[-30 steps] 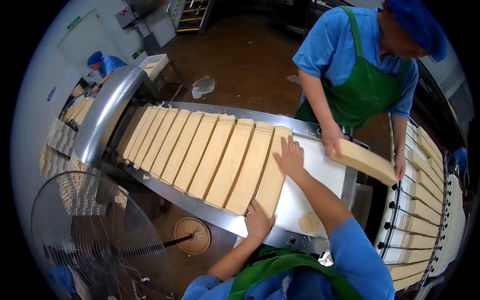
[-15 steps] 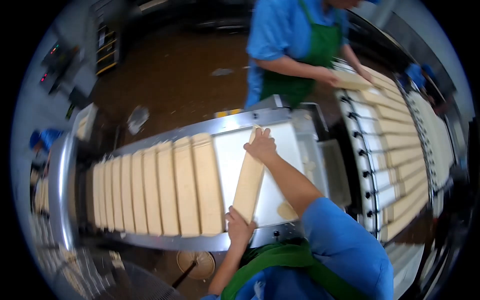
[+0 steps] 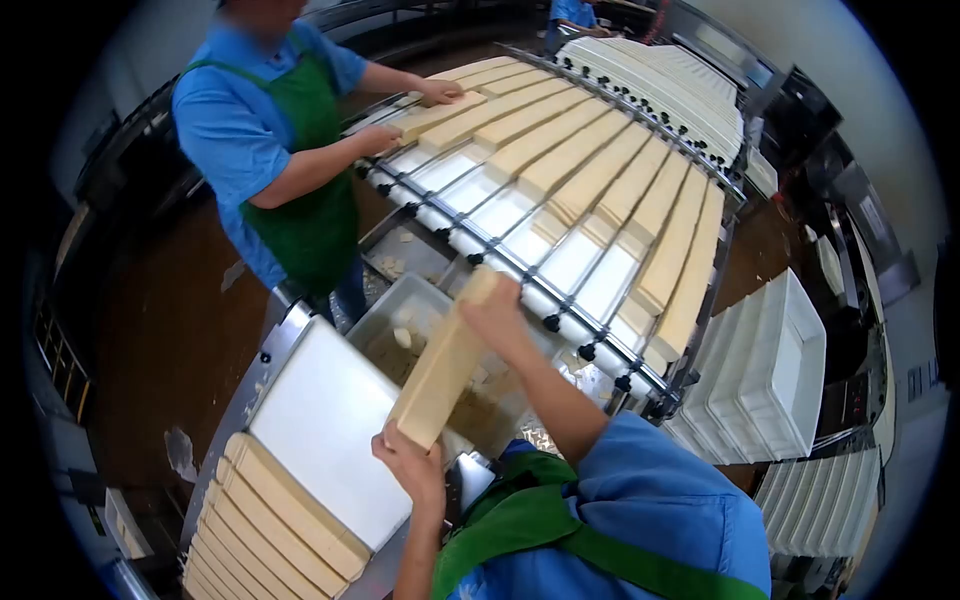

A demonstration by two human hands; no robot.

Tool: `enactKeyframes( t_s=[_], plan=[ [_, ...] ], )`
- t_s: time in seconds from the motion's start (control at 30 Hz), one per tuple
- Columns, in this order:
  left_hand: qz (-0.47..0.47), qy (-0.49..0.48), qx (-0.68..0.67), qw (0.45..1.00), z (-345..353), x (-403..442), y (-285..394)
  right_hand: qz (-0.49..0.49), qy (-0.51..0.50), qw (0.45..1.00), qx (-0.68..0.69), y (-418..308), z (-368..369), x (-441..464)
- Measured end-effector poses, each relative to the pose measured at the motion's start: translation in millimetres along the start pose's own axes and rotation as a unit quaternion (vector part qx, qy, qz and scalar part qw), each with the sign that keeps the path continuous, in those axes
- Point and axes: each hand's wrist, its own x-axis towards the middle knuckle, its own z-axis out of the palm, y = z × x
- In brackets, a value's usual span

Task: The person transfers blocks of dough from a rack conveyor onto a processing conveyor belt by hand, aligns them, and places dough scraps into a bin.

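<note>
A long pale-yellow slab (image 3: pixel 442 365) hangs tilted above a white bin (image 3: pixel 405 295) holding scraps. My left hand (image 3: pixel 412 468) grips its lower end, and my right hand (image 3: pixel 492 312) grips the upper end. To the left lies a white board (image 3: pixel 325 415), and beyond it a row of similar slabs (image 3: pixel 285 500) on the metal table. In front, more slabs (image 3: pixel 590 165) lie in lanes between thin rods on a white conveyor (image 3: pixel 480 222).
Across on the left, a person in a green apron (image 3: pixel 305 150) has both hands on a slab at the conveyor. Stacked white trays (image 3: pixel 765 370) stand at the right. Black knobs line the conveyor's near edge. Another person (image 3: pixel 572 14) is at the far top.
The view has swung right towards the conveyor. Both my hands have lifted the slab off the white board and carried it over the bin. The other person's slab now lies on the conveyor.
</note>
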Motion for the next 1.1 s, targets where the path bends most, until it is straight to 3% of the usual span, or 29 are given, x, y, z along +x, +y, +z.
enactKeyframes(
  t_s=[0.03,0.1,0.17,0.23,0.3,0.37,0.43,0.57,0.67,0.77,0.83,0.9,1.03,1.1],
  plan=[
    [0.057,-0.013,-0.009,0.998,8,4,19,0.011,0.014,1.0,0.015,23,-27,16],
    [0.037,-0.054,-0.026,0.998,20,9,66,0.017,0.099,0.994,-0.04,48,-85,35],
    [0.143,-0.103,-0.052,0.983,37,12,99,0.045,0.129,0.987,-0.08,73,-137,51],
    [0.19,-0.128,-0.058,0.972,56,13,126,0.116,0.112,0.97,-0.181,92,-178,69],
    [0.236,-0.155,-0.06,0.957,69,17,144,0.174,-0.02,0.932,-0.317,113,-211,96],
    [0.26,-0.263,-0.112,0.922,76,23,157,0.146,-0.033,0.928,-0.34,132,-222,122],
    [0.282,-0.265,-0.105,0.916,85,28,168,0.118,-0.045,0.923,-0.363,150,-225,146],
    [0.232,-0.294,-0.134,0.917,105,26,173,0.131,-0.028,0.924,-0.359,158,-226,170],
    [0.218,-0.293,-0.124,0.923,114,28,181,0.168,-0.102,0.925,-0.324,152,-232,176],
    [0.205,-0.3,-0.118,0.924,124,29,187,0.155,-0.078,0.928,-0.329,168,-232,182],
    [0.195,-0.31,-0.114,0.924,134,30,188,0.102,0.002,0.931,-0.349,184,-228,188],
    [0.241,-0.288,-0.108,0.92,146,30,186,0.084,0.014,0.928,-0.362,191,-229,191],
    [0.216,-0.31,-0.102,0.92,159,30,193,0.051,0.042,0.924,-0.378,188,-238,188],
    [0.271,-0.29,-0.07,0.915,172,32,199,0.025,0.099,0.923,-0.37,180,-240,179]
  ],
)
